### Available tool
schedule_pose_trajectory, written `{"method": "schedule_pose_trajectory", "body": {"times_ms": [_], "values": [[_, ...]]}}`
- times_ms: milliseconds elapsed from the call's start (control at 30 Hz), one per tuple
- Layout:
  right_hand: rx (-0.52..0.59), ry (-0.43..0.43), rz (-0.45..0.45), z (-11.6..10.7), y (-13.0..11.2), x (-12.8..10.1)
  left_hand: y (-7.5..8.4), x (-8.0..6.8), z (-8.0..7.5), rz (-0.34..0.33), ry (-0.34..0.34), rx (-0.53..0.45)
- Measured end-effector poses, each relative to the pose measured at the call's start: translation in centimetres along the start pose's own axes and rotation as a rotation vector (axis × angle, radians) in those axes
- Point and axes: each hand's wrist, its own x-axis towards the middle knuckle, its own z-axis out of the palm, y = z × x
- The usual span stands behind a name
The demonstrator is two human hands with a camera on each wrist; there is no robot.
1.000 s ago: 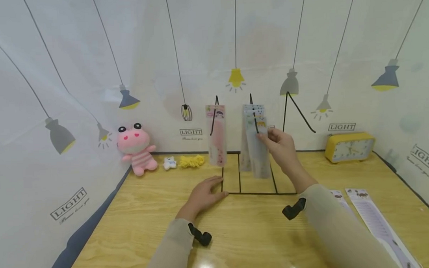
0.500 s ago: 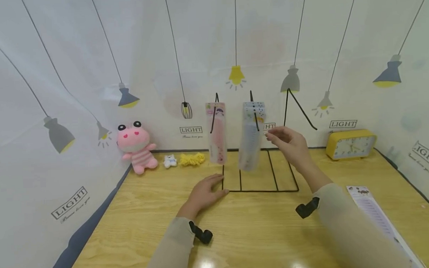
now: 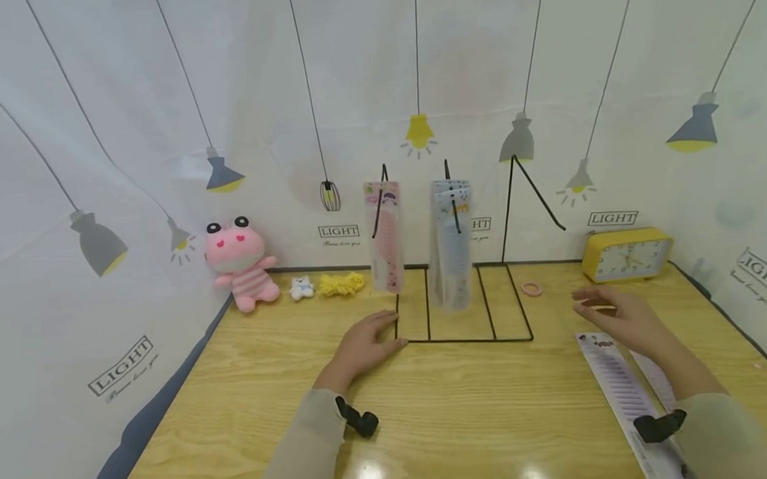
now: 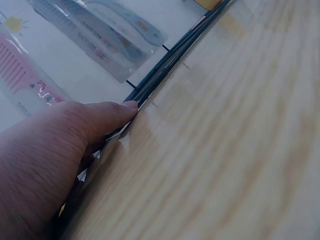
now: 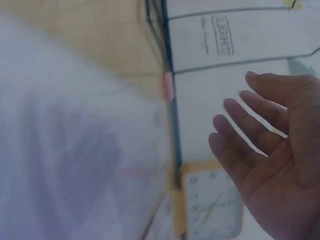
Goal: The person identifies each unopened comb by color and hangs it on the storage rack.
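My left hand (image 3: 365, 346) rests at the front left corner of a black wire rack (image 3: 469, 341), and in the left wrist view its thumb (image 4: 112, 116) touches the wire. Several bagged blue combs (image 3: 452, 248) hang on the rack's middle hook. From the left hook hangs a bagged pink comb (image 3: 386, 243). My right hand (image 3: 634, 329) hovers over bagged purple combs (image 3: 623, 393) lying on the table at the right. Its fingers are loosely bent and hold nothing, as the right wrist view also shows. The forearm partly hides the purple combs.
A yellow alarm clock (image 3: 628, 255) stands at the back right. A small pink ring (image 3: 531, 289) lies right of the rack. At the back left are a pink plush toy (image 3: 252, 283), a small white bear figure (image 3: 301, 288) and a yellow yarn bundle (image 3: 341, 285).
My right hand has let go of a bagged blue comb on the middle hook and moved right and down to the purple combs. The left hand has stayed in place.
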Motion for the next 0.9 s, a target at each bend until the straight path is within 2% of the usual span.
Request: {"method": "schedule_pose_trajectory", "body": {"times_ms": [233,367,467,633,800,900], "values": [[-0.061,-0.076,0.065,0.5,4.8,-2.1,0.1,0.1,-0.2,0.003,0.012,-0.005],[-0.139,-0.042,-0.011,1.4,6.3,-2.4,0.1,0.1,-0.2,-0.002,0.002,0.002],[-0.182,-0.012,-0.046,1.7,6.5,-2.6,0.0,0.0,0.0,-0.001,0.002,0.01],[-0.197,-0.002,-0.004,1.8,6.2,-2.7,0.0,0.1,0.0,-0.002,0.011,0.008],[-0.212,0.026,-0.066,2.1,6.8,-2.6,0.0,0.1,0.0,-0.004,0.014,0.0],[-0.216,0.017,-0.071,2.2,6.9,-2.7,0.2,0.0,0.0,-0.01,0.012,-0.005]]}}
